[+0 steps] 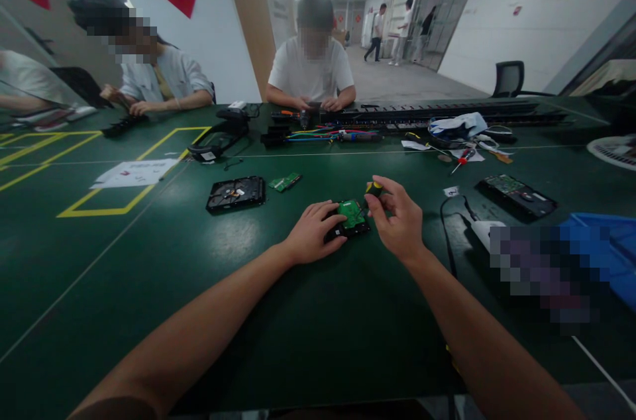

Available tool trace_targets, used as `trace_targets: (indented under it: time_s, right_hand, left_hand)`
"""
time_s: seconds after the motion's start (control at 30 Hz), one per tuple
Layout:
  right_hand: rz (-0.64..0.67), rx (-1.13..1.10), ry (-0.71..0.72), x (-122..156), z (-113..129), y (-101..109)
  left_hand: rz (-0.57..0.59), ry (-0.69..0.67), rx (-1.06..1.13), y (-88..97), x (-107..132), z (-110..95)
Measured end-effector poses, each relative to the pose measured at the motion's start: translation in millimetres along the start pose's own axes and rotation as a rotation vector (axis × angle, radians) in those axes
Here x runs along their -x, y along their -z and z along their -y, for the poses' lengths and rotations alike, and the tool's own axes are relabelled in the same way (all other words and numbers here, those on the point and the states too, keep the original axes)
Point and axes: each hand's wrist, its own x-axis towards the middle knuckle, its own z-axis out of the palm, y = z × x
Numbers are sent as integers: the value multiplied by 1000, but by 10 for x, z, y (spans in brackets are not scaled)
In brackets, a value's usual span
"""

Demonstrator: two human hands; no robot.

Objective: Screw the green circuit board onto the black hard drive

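Note:
In the middle of the green table lies a hard drive [354, 216], its green circuit board facing up. My left hand [314, 233] grips its left side, the fingers reaching over onto the board. Above the drive's right end, my right hand [397, 218] pinches the yellow and black handle of a screwdriver [373, 189]. The shaft points down toward the board; whether the tip sits in a screw is too small to tell. A loose green circuit board [285, 182] rests farther back on the left, beside a second hard drive [236, 194].
Another hard drive [517, 196] lies right, near a blue bin [606, 248] and a blurred object with a black cable [447, 234]. A red screwdriver [464, 157], cables and black rails line the back. Co-workers sit across the table; a paper sheet [134, 173] lies left.

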Motion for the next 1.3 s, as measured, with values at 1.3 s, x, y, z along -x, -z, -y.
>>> trace_targets:
  time_s: [1.3]
  right_hand:
    - [28, -121, -87, 8, 10, 32]
  left_hand:
    - [6, 12, -7, -22, -2, 6]
